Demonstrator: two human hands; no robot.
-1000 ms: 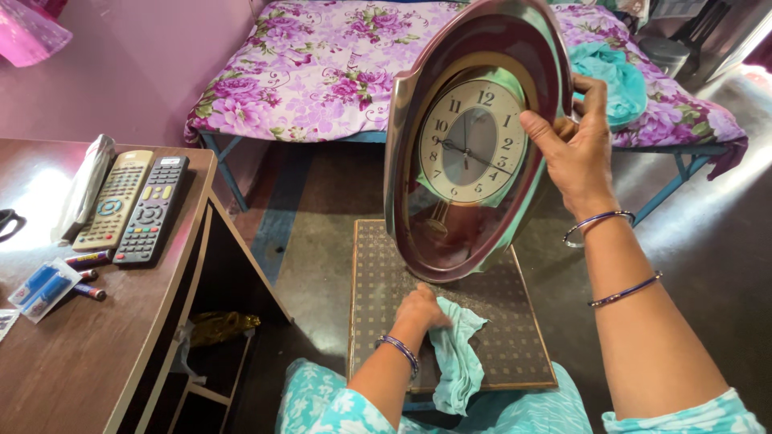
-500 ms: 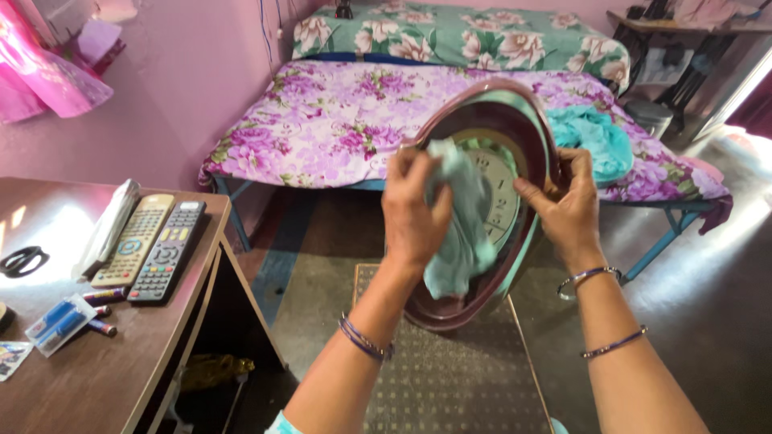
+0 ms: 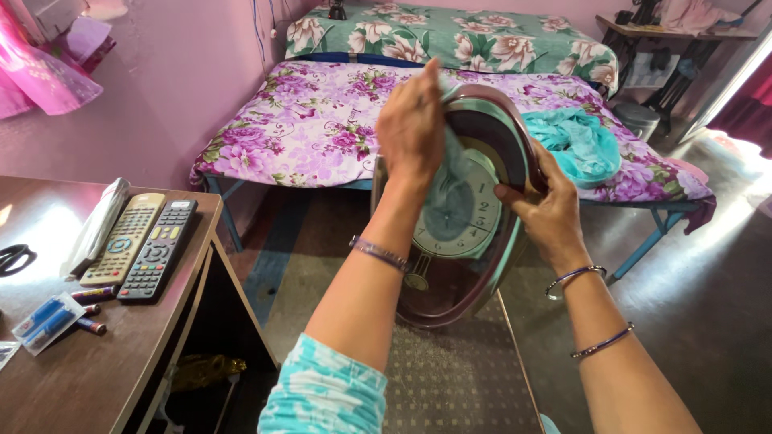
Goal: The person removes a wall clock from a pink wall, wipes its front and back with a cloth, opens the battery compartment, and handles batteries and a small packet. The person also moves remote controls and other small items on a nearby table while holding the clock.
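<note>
Maroon-framed, one oval wall clock [image 3: 462,241] is held upright at frame centre, its edge clasped by the right hand [image 3: 540,210]. One pale green cloth [image 3: 446,197] is pressed onto the dial by the left hand [image 3: 412,128]. Two remotes [image 3: 137,241] lie on the tabletop [image 3: 72,370], lower left.

Battery blister pack [image 3: 44,321]: flat, clear with blue card, lower left on the brown table [image 3: 72,378]; white wrapped long package [image 3: 98,227] lies above it, beside the remotes. Neither signs nor screens visible.
</note>
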